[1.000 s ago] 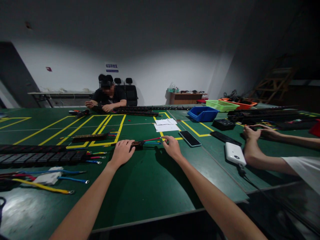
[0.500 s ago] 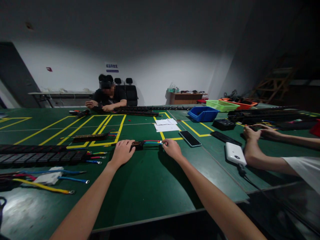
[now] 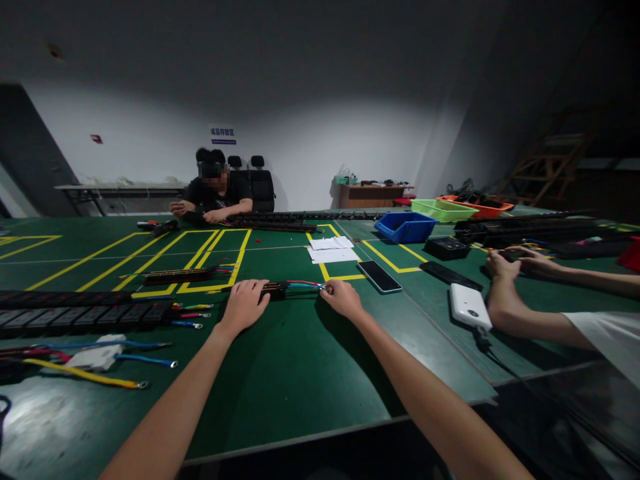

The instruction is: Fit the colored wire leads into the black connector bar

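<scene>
Under my left hand [image 3: 246, 303] lies a short black bar with copper-coloured strips [image 3: 277, 291], its fingers wrapped over the bar's left part. Red, green and blue wires [image 3: 303, 285] run from the bar's right end. My right hand [image 3: 342, 299] pinches the tips of these wires between thumb and fingers; the pinched ends are mostly hidden. A similar black bar with coloured wires [image 3: 177, 275] lies farther to the left. Long black socket strips [image 3: 85, 315] with ring-ended wires rest left of my left hand.
A smartphone [image 3: 380, 277] and white papers [image 3: 333, 250] lie beyond my right hand. A blue bin [image 3: 406, 228] stands farther back. To the right are a white power bank [image 3: 470, 305] and a co-worker's hands [image 3: 505, 265]. Another person [image 3: 217, 190] sits across the table.
My right hand has shifted very slightly left along the wire ends. My left hand stays on the bar.
</scene>
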Tool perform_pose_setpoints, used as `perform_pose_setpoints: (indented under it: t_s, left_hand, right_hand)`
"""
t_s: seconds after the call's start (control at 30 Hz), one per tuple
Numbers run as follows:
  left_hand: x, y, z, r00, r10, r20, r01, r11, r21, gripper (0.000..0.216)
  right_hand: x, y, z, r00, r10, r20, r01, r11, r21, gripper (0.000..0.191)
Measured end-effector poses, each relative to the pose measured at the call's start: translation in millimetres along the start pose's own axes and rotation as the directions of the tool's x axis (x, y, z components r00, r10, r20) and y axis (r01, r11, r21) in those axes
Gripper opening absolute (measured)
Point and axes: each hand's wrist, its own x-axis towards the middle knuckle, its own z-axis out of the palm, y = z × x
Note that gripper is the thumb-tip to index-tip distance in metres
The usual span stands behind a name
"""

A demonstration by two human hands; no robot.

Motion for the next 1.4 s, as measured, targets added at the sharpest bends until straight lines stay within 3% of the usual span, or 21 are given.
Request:
perform_pose_setpoints:
  t_s: [0.53, 1.4]
  left_hand:
    - [-0.3, 1.9, -2.9, 1.0, -0.002, 0.007, 0.002, 1.0, -0.007, 0.048]
    - [-0.2, 0.4, -1.0, 1.0, 0.005, -0.008, -0.005, 1.0, -0.007, 0.048]
  right_hand:
    - [-2.0, 0.1, 4.2, 0.998, 0.001, -0.065, -0.007, 0.996, -0.084, 0.022]
    - [-1.9, -0.7, 3.7, 0.988, -0.011, -0.156, 0.011, 1.0, -0.003, 0.022]
